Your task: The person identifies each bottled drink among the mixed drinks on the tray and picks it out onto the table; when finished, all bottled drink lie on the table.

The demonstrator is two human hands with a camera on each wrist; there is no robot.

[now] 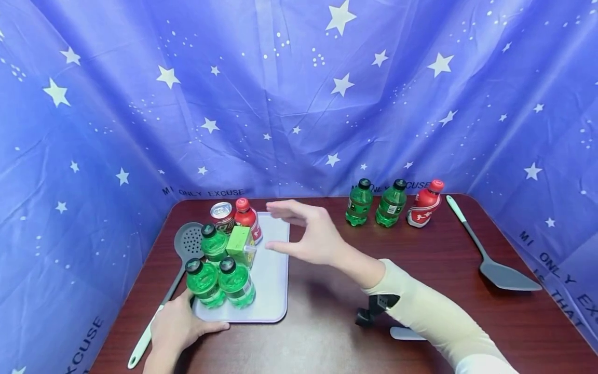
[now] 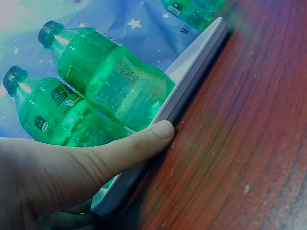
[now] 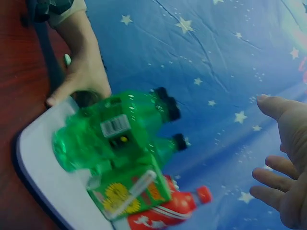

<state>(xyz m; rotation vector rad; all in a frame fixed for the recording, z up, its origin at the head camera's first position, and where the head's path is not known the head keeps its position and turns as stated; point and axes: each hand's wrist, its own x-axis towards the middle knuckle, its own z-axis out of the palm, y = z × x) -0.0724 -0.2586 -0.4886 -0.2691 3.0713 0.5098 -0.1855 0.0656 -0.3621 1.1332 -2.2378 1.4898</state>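
Gripping a white tray (image 1: 272, 291) by its near left corner, the left hand (image 1: 176, 323) lays its thumb along the near rim. The right hand (image 1: 314, 234) hangs above the tray's right side, fingers and thumb spread apart, holding nothing. The tray, shallow and round-cornered with a dark outer edge, rests on the reddish-brown tabletop (image 1: 327, 332). Its left part carries three upright green bottles (image 1: 239, 286) with black caps, a green carton (image 1: 240, 243) and a red bottle (image 1: 247, 219), beside a can (image 1: 222, 213). Dark printed characters mark one green label (image 2: 60, 98); a barcode (image 3: 114, 125) also shows. The carton bears yellow flowers and a pale straw (image 3: 134, 192). White marks on the red bottle are illegible. The blue starry curtain (image 1: 280, 104) reads "MI ONLY EXCUSE" and "IS THAT".
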